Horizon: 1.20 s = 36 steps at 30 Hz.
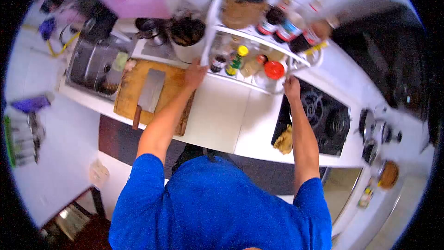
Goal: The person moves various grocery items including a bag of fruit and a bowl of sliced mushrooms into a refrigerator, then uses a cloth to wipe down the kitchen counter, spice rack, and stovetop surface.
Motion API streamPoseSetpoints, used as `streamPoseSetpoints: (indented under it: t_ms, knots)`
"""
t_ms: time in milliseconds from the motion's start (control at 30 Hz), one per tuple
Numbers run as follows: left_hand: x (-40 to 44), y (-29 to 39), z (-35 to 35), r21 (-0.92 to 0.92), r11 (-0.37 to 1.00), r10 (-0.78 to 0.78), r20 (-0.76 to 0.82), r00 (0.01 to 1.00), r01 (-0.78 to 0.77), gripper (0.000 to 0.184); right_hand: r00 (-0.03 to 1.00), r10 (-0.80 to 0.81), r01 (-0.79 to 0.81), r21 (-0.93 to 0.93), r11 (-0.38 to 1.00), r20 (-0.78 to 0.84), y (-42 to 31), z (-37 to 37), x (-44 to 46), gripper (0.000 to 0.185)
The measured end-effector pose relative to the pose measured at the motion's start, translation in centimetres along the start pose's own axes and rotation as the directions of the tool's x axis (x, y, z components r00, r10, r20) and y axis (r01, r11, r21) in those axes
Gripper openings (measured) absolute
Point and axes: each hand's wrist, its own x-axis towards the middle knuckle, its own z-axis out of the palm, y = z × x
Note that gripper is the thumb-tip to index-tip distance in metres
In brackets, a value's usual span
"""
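A white two-tier rack [259, 39] stands at the back of the counter, with bottles and jars on both levels. My left hand [195, 75] is closed at the rack's lower left corner, and my right hand [292, 86] is closed at its lower right corner. On the lower level are a green bottle with a yellow cap [237, 61], a dark bottle [218, 63] and a red-lidded jar [274, 70]. The upper level bears a big jar with a black lid [244, 7] and several sauce bottles.
A cleaver [151, 90] lies on a wooden cutting board [175, 83] beside the sink [95, 67]. To the right is a black stove [319, 120] with a yellowish cloth [284, 140] at its front left. A white container [187, 51] stands left of the rack.
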Motion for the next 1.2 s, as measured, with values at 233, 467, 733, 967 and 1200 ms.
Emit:
streamPoseSetpoints:
  t_ms: [233,467,733,967,1200]
  knots:
    - [-11.1,0.4,-2.1,-0.155,0.983,-0.099,-0.008,0.995,0.097,0.04,0.953,0.15,-0.104,0.181,0.978,-0.262,1.5,-2.7,-7.0,0.025]
    - [-24.9,-2.1,-7.2,-0.096,0.939,-0.301,0.227,0.926,0.329,0.032,0.917,0.31,-0.395,-0.487,0.779,-0.25,3.0,-4.1,-29.5,0.049]
    - [-31.8,-7.5,-10.3,0.028,0.91,-0.411,0.203,0.889,0.415,0.031,0.903,0.409,-0.403,0.072,0.913,-0.13,7.2,-4.4,-26.2,0.041]
    - [-40.3,-8.1,-13.4,0.106,0.738,-0.674,0.138,0.725,0.666,0.029,0.925,0.247,-0.222,0.119,0.968,-0.288,-1.8,-12.7,-8.7,0.036]
    - [-52.7,-12.1,-14.5,-0.059,0.551,-0.834,0.007,0.552,0.833,0.026,0.992,0.125,-0.113,-0.264,0.958,0.03,7.8,-2.6,6.9,0.047]
